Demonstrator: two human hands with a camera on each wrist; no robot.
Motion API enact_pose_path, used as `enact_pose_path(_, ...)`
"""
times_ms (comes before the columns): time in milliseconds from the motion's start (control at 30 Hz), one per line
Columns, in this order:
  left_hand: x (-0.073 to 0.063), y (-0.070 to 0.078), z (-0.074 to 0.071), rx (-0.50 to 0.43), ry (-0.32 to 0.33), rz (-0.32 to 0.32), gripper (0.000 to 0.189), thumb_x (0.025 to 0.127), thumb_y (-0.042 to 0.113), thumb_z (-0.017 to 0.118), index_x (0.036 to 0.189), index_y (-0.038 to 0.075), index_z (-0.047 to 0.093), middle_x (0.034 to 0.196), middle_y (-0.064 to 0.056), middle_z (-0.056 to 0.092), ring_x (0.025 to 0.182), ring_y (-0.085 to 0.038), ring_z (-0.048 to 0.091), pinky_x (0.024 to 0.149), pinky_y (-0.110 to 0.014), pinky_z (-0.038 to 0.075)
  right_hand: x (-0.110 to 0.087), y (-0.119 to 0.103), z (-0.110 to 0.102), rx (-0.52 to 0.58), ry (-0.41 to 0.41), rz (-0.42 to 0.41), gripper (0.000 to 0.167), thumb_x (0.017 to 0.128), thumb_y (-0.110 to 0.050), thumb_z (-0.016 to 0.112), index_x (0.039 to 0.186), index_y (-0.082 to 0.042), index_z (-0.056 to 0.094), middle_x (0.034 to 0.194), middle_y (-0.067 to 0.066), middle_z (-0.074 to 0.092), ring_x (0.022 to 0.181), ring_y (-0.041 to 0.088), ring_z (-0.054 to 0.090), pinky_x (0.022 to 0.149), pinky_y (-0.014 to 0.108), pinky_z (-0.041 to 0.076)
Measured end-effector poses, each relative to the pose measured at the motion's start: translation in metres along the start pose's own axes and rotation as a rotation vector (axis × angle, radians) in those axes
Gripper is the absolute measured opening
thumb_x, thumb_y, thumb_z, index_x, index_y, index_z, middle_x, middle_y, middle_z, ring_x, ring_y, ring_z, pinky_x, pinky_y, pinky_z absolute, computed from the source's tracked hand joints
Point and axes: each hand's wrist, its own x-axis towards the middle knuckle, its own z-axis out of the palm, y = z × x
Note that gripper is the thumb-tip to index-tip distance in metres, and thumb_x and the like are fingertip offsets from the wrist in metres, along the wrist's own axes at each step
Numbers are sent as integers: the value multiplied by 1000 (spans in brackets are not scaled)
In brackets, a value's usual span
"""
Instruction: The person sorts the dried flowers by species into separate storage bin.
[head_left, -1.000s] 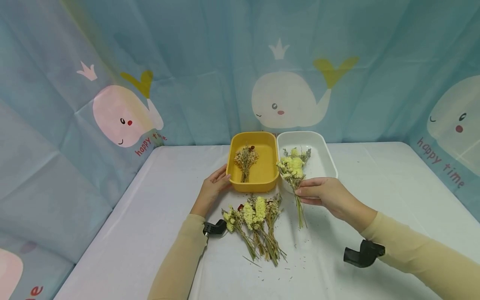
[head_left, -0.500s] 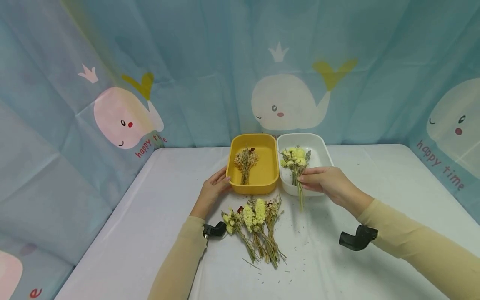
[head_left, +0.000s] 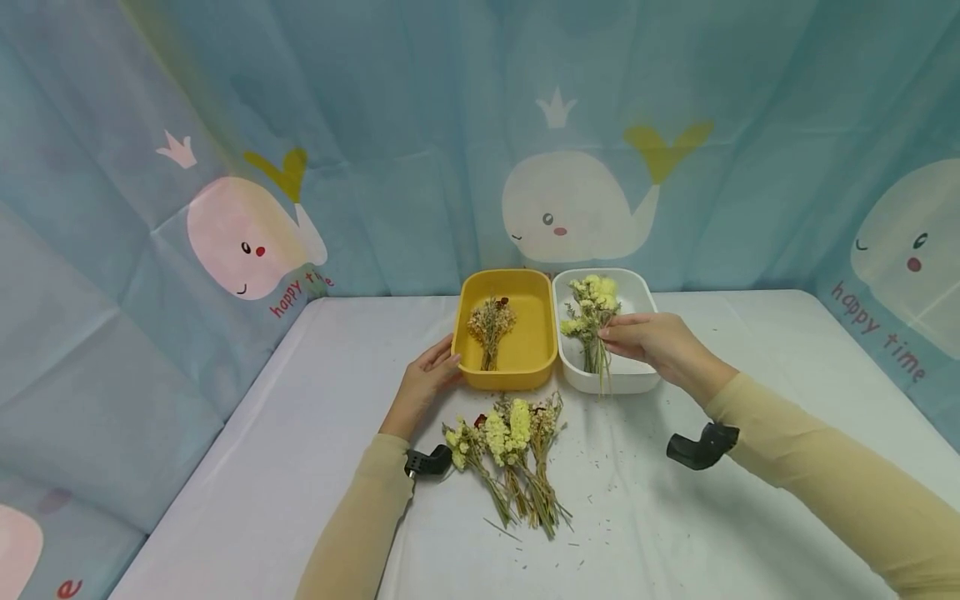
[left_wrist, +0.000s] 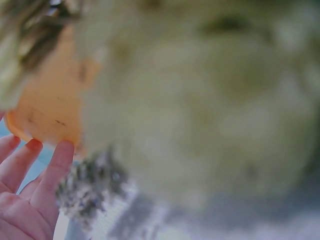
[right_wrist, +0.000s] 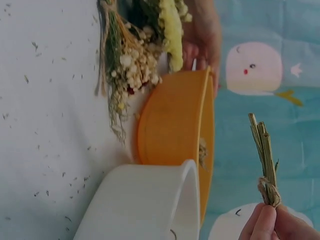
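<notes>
My right hand (head_left: 663, 342) pinches the twine-tied stems (right_wrist: 267, 160) of a dried bouquet with pale yellow blooms (head_left: 597, 292). This bouquet is over the white tub (head_left: 637, 383), overlapping another bunch (head_left: 591, 354) that lies inside. My left hand (head_left: 422, 385) is at the near left corner of the yellow tub (head_left: 538, 342); in the left wrist view its fingers (left_wrist: 59, 165) reach out fairly straight to the tub's wall. A small beige bunch with dark red buds (head_left: 491, 327) lies in the yellow tub. Blurred blooms fill most of the left wrist view.
Several dried bunches (head_left: 517, 450) with yellow, beige and red heads lie on the white tabletop (head_left: 322, 417) in front of the tubs. Bits of broken stem are scattered near them. Behind the tubs hangs a blue whale-print curtain (head_left: 405, 200).
My right hand has moved forward with the yellow bouquet, from the white tub's front edge to over its inside. The left hand stays at the yellow tub's corner.
</notes>
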Motion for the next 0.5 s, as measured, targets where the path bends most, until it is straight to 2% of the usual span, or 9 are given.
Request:
enact_pose_path(333,0,1,0,3,-4,2,56,101,19,60,153,18,41,157,-10,43,140,-28,49,104,-37,56,17,-2,-1,21,56,18,57,94,-4,66,143,12,42,82,-12,69,77,1,72,85,17,60)
enact_pose_path(500,-1,1,0,-1,-1,-1,56,101,19,60,153,19,41,156,-9,43,139,-27,49,103,-36,56,31,-3,-1,16,88,19,52,94,-5,67,140,10,47,79,-12,69,78,0,71,86,16,60)
